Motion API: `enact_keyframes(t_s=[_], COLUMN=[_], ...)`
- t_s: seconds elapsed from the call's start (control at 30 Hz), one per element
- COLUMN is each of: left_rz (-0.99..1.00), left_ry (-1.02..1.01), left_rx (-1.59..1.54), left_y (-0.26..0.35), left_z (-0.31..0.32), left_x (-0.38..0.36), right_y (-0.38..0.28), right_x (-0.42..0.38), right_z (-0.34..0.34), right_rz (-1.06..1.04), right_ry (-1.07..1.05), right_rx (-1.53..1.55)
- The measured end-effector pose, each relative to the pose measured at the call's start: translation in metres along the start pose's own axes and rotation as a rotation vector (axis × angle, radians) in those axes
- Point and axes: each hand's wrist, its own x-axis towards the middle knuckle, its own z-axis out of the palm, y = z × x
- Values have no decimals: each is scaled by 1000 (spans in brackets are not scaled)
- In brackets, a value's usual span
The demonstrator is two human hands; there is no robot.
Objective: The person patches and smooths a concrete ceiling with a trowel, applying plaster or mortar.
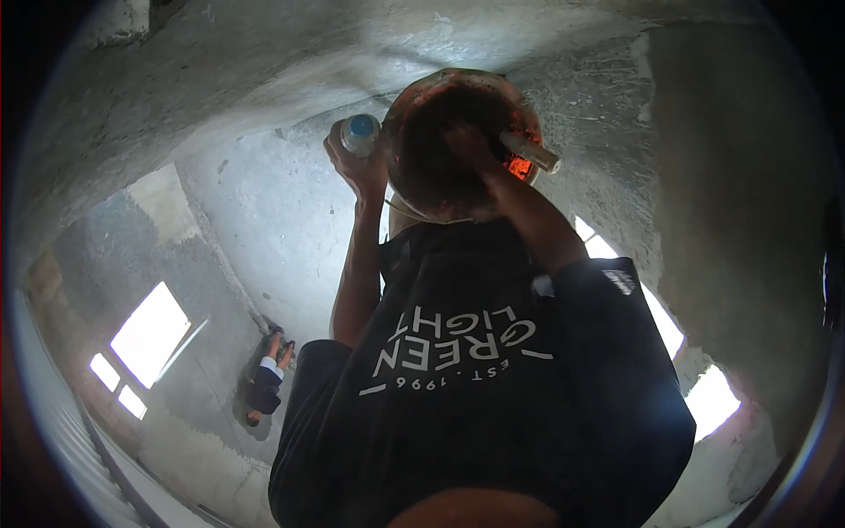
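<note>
My left hand [355, 165] is closed round a clear plastic bottle [360, 139] with a blue cap, held upright beside the bucket's left side. A round, dirt-crusted bucket [414, 195] sits in front of my body, and reddish-orange shows on its inner wall. My right hand [466, 143] reaches down inside it. The fingers there are lost in shadow, and I cannot make out what they touch. On the right of the bucket, a tool with a pale, thick handle [532, 151] lies across the rim, its handle end sticking outward.
Bare grey cement walls [598, 114] surround me. Bright window openings [151, 334] show at the left, and more [713, 403] at the lower right. Further off on the left, another person [266, 380] in dark clothing is by the wall. Corrugated sheeting [66, 431] is at the lower left.
</note>
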Motion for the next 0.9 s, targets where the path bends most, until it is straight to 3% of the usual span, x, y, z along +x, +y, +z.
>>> enact_keyframes(t_s=[0.1, 0.17, 0.3, 0.4, 0.47, 0.6, 0.67, 0.7, 0.8, 0.87, 0.9], left_rz=[-41, -38, -21, -47, -19, -29, -39, -49, 21, 18, 14], left_ry=[-12, -23, 1, -4, 1, -7, -8, -11, 11, 12, 8], left_rx=[42, 19, -19, -25, -13, -13, -18, -25, -2, -2, -3], left_y=[-1, 1, 0, 1, 0, -5, -6, -6, -9, -10, -9], left_z=[1, 2, 5, 7, 7, 9, 10, 9, 10, 11, 10], left_x=[-4, -4, -4, -4, -3, -5, -6, -7, -6, -6, -5], right_y=[-7, -11, -10, -5, -9, -12, -12, -14, -18, -21, -20], right_x=[-2, -10, -18, -20, -20, -26, -19, -16, -16, -25, -28], right_z=[7, 21, 33, 33, 34, 43, 44, 36, 15, 25, 32], right_rz=[12, 145, 154, 76, 107, 94, 188, 182, 319, 393, 392], right_ry=[83, -444, -416, -233, -326, -318, -570, -571, -495, -23, -25], right_rx=[-53, -72, -71, -4, 20, 56, 98, 102, 324, 625, 631])
